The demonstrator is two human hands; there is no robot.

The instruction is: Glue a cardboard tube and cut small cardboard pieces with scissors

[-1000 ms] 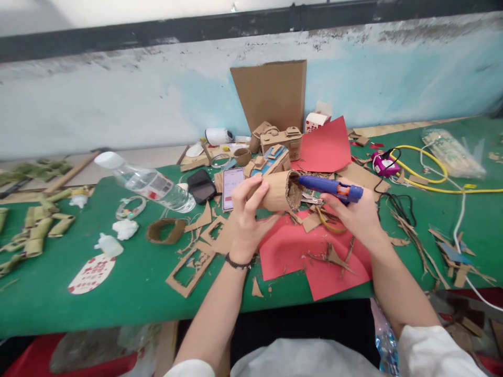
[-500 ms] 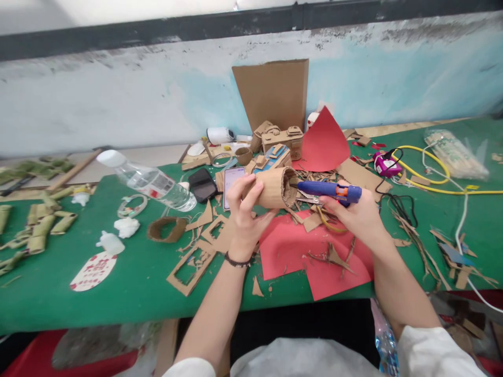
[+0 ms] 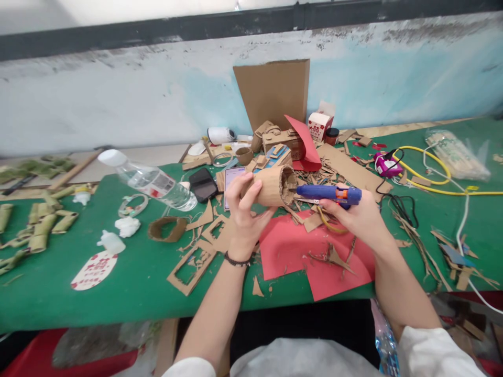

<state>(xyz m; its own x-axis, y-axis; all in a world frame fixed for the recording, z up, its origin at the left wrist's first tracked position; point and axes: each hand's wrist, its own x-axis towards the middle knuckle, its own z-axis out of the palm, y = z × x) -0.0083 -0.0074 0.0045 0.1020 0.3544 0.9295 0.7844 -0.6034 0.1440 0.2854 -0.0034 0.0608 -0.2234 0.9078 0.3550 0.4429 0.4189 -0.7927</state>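
Here, the left hand [image 3: 243,212] wraps its fingers around the corrugated cardboard tube [image 3: 273,187], held above the green table [image 3: 129,283], while at three o'clock the right hand [image 3: 359,214] grips the blue glue gun [image 3: 328,192], nozzle meeting the tube's ragged open end.

**Where things lie on my table**

The cardboard tube [image 3: 273,187] sits in my left hand [image 3: 243,212] at centre; the glue gun [image 3: 328,193] in my right hand [image 3: 359,217] lies at its three o'clock. At nine o'clock lies the bottle [image 3: 151,180]; at twelve, the cardboard sheet [image 3: 273,91] stands behind.
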